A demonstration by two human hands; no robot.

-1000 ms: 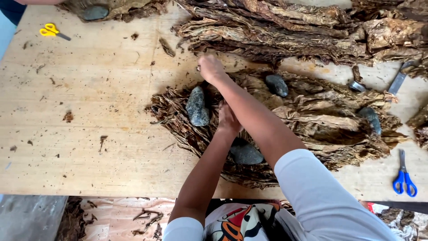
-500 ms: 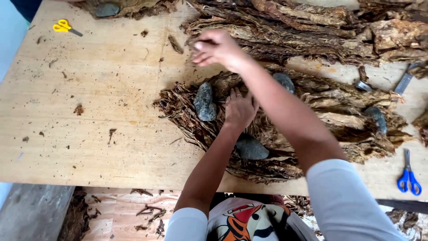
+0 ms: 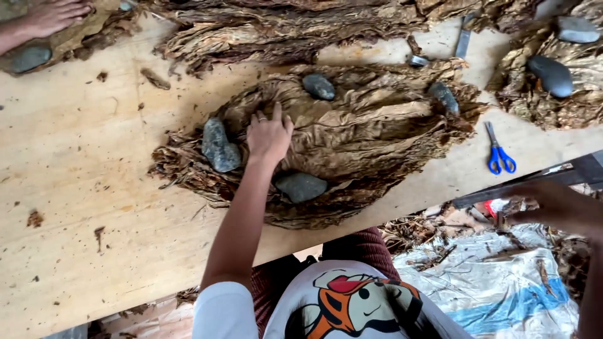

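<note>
A round pile of dried brown leaves (image 3: 370,125) lies on the wooden table (image 3: 81,188), weighted by grey stones (image 3: 220,145) at its left, near edge (image 3: 300,186), far side (image 3: 319,86) and right (image 3: 444,97). My left hand (image 3: 269,135) rests flat on the pile with fingers apart, between the left stone and the near stone. My right hand (image 3: 553,204) is blurred, low at the right beyond the table's edge, above a white and blue sack (image 3: 502,282). Whether it holds anything cannot be made out.
Blue scissors (image 3: 500,154) lie right of the pile. More dried leaves (image 3: 282,28) stretch along the table's far side, and another leaf heap with dark stones (image 3: 553,74) sits at the top right. A metal tool (image 3: 463,41) lies there. Another person's hand (image 3: 53,16) is at the top left.
My right hand left the leaves at the far side and swung down to the right, below the table edge. My left hand stayed on the pile. The view shifted right.
</note>
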